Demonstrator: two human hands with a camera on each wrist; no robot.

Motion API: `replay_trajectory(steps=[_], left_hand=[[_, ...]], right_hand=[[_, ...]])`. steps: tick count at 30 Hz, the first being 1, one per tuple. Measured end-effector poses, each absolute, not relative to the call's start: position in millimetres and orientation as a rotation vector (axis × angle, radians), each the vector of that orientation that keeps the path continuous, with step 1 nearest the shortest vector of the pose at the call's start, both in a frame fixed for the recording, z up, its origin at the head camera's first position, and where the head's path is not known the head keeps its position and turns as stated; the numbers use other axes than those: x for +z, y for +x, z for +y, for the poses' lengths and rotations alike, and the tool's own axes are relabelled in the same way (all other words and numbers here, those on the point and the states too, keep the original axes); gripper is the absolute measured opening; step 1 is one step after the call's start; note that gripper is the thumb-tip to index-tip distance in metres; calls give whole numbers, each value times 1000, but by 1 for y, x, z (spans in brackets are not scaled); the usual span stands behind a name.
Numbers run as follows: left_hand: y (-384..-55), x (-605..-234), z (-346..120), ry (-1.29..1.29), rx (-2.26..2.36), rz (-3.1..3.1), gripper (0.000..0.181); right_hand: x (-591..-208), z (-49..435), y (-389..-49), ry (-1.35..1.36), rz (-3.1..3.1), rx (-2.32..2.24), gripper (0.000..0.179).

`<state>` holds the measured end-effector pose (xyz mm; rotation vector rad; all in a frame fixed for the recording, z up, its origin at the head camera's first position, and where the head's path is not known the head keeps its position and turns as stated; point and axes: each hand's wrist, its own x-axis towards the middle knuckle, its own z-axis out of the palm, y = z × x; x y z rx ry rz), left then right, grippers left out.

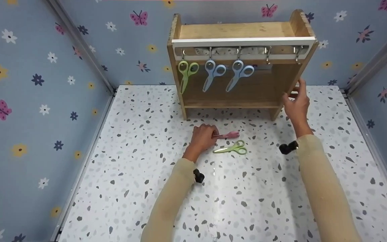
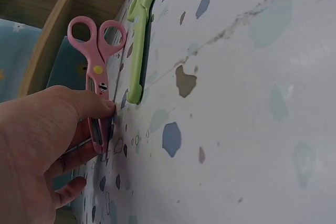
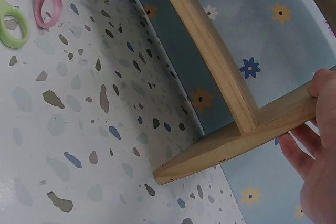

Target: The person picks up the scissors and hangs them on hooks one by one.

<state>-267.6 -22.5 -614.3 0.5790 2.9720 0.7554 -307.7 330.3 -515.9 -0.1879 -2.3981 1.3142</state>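
Between thumb and fingers, my left hand [image 1: 204,137] pinches pink scissors [image 2: 100,56] by the blade end, their handle loops pointing away from the palm. Green scissors [image 1: 235,148] lie on the speckled table just nearer to me, blades toward the left. My right hand [image 1: 297,102] grips the right side panel of a wooden rack [image 1: 227,102], thumb on one face and fingers on the other. From the rack's front hooks hang green scissors [image 1: 185,75] at the left, then two light blue pairs, one of them blue scissors [image 1: 239,72] at the middle hook.
Two hooks at the rack's right, including the end hook [image 1: 298,55], carry nothing. The rack stands at the back of the speckled table [image 1: 129,201], near a flowered back wall [image 1: 123,40]. Flowered panels [image 1: 39,134] also rise at both sides.
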Motion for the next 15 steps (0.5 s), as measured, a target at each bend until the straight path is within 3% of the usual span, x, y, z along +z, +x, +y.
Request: replay_trajectory(steps=[9,15], left_hand=[[-279,-639,-27,628,832,2981,8],[-278,-637,-28,620,864,2951,11]], right_hand=[[-517,330,-309,-171,-2394,1293,70],[-516,330,-309,-198,-2405,1309,69]])
